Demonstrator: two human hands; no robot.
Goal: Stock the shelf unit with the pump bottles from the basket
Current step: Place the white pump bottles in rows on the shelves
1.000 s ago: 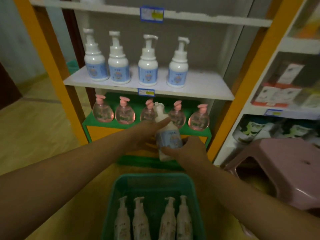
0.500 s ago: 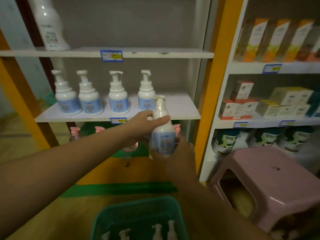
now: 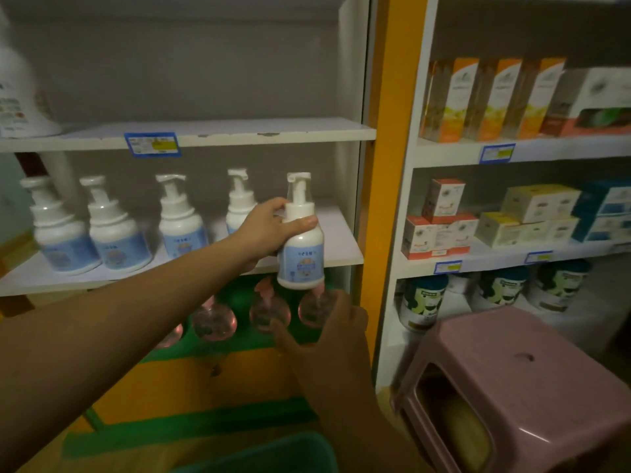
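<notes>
My left hand [image 3: 269, 227] grips a white pump bottle [image 3: 301, 249] with a blue label by its shoulder, holding it upright in front of the right end of the white middle shelf [image 3: 341, 244]. Several matching pump bottles [image 3: 116, 230] stand in a row on that shelf to the left. My right hand [image 3: 327, 332] hangs just below the held bottle with loosely curled fingers, apart from it and holding nothing. Only the rim of the green basket [image 3: 290, 452] shows at the bottom edge.
Round pink-capped bottles [image 3: 215, 322] stand on the green shelf below. An orange post [image 3: 386, 165] divides this unit from a shelf unit of boxes [image 3: 495, 100] at right. A pink plastic stool [image 3: 522, 387] stands at lower right. The upper shelf [image 3: 239, 131] holds one large white bottle [image 3: 17, 93].
The bottle rose from over the basket to the level of the middle shelf. My right hand let go of its base and now hangs below it. The view tilted up.
</notes>
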